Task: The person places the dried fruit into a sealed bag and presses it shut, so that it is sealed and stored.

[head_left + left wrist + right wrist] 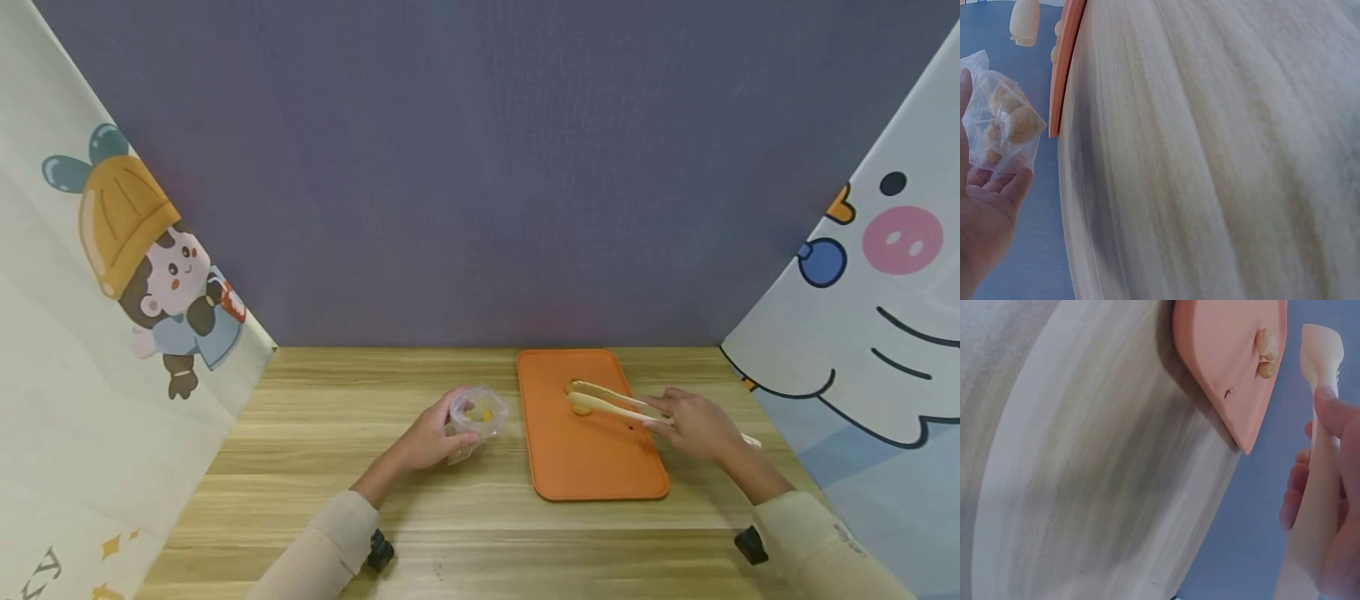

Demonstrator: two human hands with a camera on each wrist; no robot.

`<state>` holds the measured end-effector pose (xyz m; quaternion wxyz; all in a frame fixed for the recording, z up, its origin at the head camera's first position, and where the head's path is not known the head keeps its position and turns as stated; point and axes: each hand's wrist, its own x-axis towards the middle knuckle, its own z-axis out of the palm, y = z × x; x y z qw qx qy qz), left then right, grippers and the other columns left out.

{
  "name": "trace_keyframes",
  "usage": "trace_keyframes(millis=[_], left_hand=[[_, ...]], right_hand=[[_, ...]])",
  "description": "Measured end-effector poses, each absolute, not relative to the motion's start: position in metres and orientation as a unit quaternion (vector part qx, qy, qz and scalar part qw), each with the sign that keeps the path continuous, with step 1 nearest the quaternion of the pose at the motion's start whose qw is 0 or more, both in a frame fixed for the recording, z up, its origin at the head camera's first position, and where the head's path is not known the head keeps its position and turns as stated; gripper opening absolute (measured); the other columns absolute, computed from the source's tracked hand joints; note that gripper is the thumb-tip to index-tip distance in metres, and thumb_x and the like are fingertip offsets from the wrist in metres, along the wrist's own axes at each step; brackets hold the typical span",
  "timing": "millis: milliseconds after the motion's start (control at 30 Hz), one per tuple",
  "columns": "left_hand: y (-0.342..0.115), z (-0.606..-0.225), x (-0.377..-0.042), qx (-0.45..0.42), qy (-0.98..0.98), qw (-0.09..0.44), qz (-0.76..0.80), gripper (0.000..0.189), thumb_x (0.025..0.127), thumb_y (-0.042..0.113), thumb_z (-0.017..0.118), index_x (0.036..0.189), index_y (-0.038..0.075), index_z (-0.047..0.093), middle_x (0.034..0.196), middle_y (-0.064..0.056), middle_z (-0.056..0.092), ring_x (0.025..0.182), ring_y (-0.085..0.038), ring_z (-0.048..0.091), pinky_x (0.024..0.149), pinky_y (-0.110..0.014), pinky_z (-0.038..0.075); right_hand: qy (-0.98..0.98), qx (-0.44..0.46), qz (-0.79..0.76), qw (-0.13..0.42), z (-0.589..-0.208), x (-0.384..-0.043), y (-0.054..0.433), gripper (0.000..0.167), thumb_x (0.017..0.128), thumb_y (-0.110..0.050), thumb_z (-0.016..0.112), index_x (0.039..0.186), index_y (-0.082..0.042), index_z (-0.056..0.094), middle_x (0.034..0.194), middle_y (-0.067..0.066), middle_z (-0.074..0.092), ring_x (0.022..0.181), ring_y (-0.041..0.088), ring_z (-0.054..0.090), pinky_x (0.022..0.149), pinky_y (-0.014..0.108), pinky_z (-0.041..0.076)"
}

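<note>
My left hand (433,433) holds a clear plastic bag (480,410), its mouth facing up. Inside the bag, several round tan pieces (1023,125) show through; their exact kind is unclear. In my right hand (697,425) is a pair of cream-coloured tongs (611,407), gripped along the arms. The tongs' tips hang above an orange tray (585,467), with nothing visible between them in the right wrist view. Two similar tan, rough-surfaced pieces (1266,344) lie close together on the tray, near the tips in the head view.
A light wood-grain table (300,467) carries everything. Behind it stands a dark blue-grey partition (495,183), with printed cartoon panels (60,333) at both sides. A small dark mark (1228,393) shows on the tray's surface.
</note>
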<state>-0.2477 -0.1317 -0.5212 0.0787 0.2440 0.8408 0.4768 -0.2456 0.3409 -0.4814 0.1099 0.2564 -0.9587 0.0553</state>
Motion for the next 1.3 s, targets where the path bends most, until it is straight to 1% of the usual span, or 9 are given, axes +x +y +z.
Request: trace_keyframes(millis=[400,733,1167,1300], left_hand=[[-0.131,-0.522,-0.248,0.243,0.838,0.083,0.481,0.088,0.093,0.042,0.074,0.161,0.015,0.025,0.146,-0.015,0.054,0.137,-0.033,0.054,0.113,-0.054,0.044],[-0.131,-0.524,-0.249,0.24,0.837,0.083,0.484,0.086,0.093,0.041,0.075,0.16,0.018,0.027,0.145,-0.015,0.055,0.137,-0.033,0.053,0.114,-0.054,0.042],[-0.131,-0.528,-0.253,0.245,0.836,0.082,0.485,0.086,0.092,0.043,0.075,0.16,0.019,0.028,0.144,-0.014,0.056,0.136,-0.033,0.055,0.113,-0.055,0.044],[-0.131,-0.528,-0.255,0.245,0.835,0.082,0.485,0.087,0.092,0.042,0.075,0.16,0.018,0.027,0.144,-0.015,0.055,0.136,-0.033,0.054,0.113,-0.055,0.043]], right_hand=[[-0.965,0.242,0.056,0.083,-0.492,-0.246,0.348,0.044,0.091,-0.034,0.076,0.127,-0.007,0.072,0.09,0.002,0.067,0.065,0.006,0.05,0.058,0.029,0.044],[-0.964,0.247,0.046,0.09,-0.5,-0.244,0.355,0.042,0.09,-0.033,0.077,0.124,-0.007,0.074,0.085,0.001,0.065,0.063,0.005,0.05,0.058,0.03,0.046],[-0.968,0.237,0.046,0.075,-0.506,-0.241,0.359,0.045,0.09,-0.036,0.076,0.125,-0.008,0.073,0.085,-0.001,0.064,0.061,0.003,0.045,0.055,0.028,0.042],[-0.968,0.236,0.043,0.075,-0.507,-0.241,0.36,0.044,0.089,-0.036,0.077,0.124,-0.008,0.074,0.085,-0.001,0.064,0.061,0.003,0.045,0.055,0.028,0.043]])
